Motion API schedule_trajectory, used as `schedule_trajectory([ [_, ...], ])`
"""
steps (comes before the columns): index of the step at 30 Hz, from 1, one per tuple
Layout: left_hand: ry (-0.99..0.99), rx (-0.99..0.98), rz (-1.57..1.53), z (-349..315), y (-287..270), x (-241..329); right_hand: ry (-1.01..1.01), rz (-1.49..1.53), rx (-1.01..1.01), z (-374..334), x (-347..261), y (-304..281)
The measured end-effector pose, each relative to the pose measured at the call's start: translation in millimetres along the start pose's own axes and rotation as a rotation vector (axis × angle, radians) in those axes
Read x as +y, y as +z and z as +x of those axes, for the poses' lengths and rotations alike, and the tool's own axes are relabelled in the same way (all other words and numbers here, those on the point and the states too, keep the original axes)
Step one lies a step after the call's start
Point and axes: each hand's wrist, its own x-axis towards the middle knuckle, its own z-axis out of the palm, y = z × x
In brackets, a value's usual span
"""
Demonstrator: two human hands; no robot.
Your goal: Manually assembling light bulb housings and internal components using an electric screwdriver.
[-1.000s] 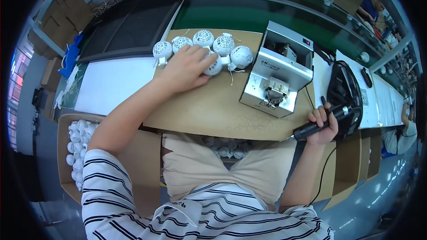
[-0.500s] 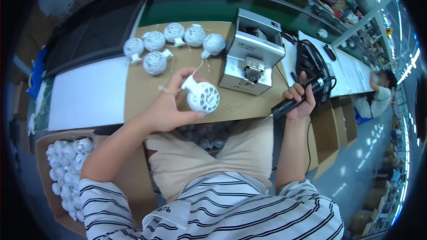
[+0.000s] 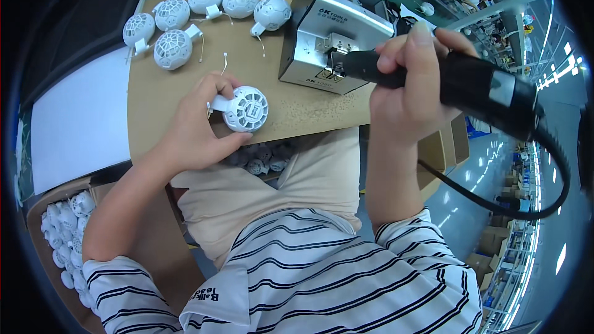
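My left hand (image 3: pixel 197 127) grips a round white plastic housing (image 3: pixel 249 111) with a slotted, cage-like face and a short neck. A thin wire with a small connector sticks out behind the neck. The housing is held just above the cardboard-covered bench, slotted face up. My right hand (image 3: pixel 409 77) is wrapped round a black electric screwdriver (image 3: pixel 489 86), its cable looping off to the right. The screwdriver's front end points left at the pickup slot of a silver screw feeder (image 3: pixel 356 15); whether the bit touches a screw there is too small to tell.
Several similar white housings (image 3: pixel 173 49) lie at the back left of the cardboard sheet (image 3: pixel 204 86). A carton (image 3: pixel 37 210) of more housings stands at lower left, and others (image 3: pixel 263 159) show below the bench edge. White sheeting (image 3: pixel 80 117) covers the bench at left.
My right hand has raised the screwdriver from beside the bench edge and swung its front end to the screw feeder. The view has shifted; the left hand still holds the housing.
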Motion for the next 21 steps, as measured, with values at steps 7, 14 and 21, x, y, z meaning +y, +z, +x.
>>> schedule_trajectory([
  [7,-0.019,-0.020,0.054,-1,0,5,0.029,-0.081,-0.015,-11,-6,-3],
  [14,0.020,-0.068,0.071,-1,-1,-1,0.118,0.344,-0.297,-33,-20,11],
  [21,0.018,-0.057,0.084,-2,-2,-1,0.101,0.351,-0.416,-46,-6,27],
])
